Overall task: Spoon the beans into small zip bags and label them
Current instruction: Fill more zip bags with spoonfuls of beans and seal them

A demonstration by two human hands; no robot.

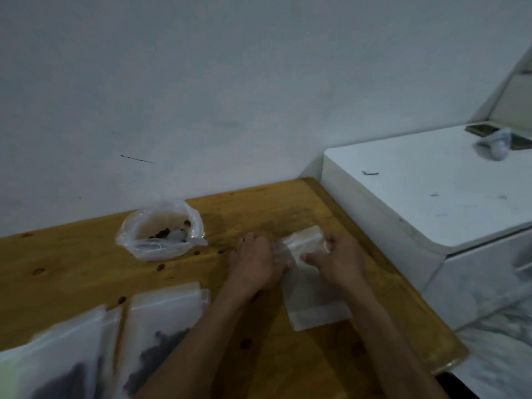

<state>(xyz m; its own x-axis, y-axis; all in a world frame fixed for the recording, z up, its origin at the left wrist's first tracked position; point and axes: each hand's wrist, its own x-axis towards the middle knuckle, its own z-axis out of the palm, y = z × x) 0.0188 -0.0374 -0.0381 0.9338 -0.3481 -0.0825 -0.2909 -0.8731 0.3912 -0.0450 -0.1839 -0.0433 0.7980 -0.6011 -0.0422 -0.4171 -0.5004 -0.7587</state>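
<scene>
At the near left of the wooden table (72,283), two translucent plastic zip bags lie side by side, each with a dark heap of beans at its near end: one at the left edge of the view (54,358), the other just right of it (161,315), partly covered by the person's left forearm. Farther back, left of centre, sits a clear plastic bowl lined with a thin plastic bag (161,234); a few brown beans (162,233) rest inside, and a pale spoon (184,240) lies across them, blurred. A few stray beans dot the table around the bowl.

Right of centre, an empty small clear zip bag (313,298) lies flat on the table, its far end lifted. The left hand (254,260) holds the bag's left edge near the top, fingers curled onto the plastic. The right hand (336,260) grips the top right part, fingers and thumb closed on it.

At the right stands a white cabinet (417,191), touching the table's edge, with a crumpled clear plastic piece (493,145) at its far right.
</scene>
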